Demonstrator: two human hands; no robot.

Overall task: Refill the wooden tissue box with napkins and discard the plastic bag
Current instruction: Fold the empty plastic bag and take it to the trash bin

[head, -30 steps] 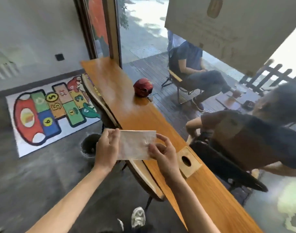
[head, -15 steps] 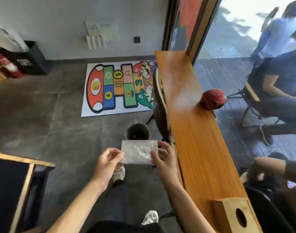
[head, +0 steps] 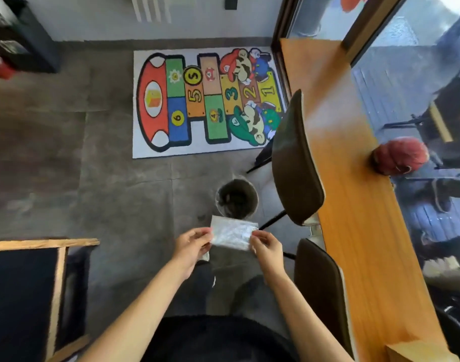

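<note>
A flat, clear, crinkled plastic bag [head: 233, 232] is stretched between both hands at waist height. My left hand [head: 193, 245] pinches its left edge and my right hand [head: 266, 244] pinches its right edge. Just beyond the bag, on the floor, stands a round dark waste bin [head: 236, 199] with an open top. Only a corner of the wooden tissue box [head: 417, 351] shows, on the wooden counter [head: 354, 205] at the bottom right edge of the view.
Two dark chairs [head: 294, 158] stand against the counter on my right. A red cap [head: 400, 155] lies on the counter. A colourful hopscotch mat [head: 205, 103] covers the floor ahead. A wood-framed dark table [head: 27, 288] is at my lower left.
The view has swung left and down, away from the counter toward the floor. The bag in both hands now hangs just before the waste bin; the tissue box has slid to the frame's corner.
</note>
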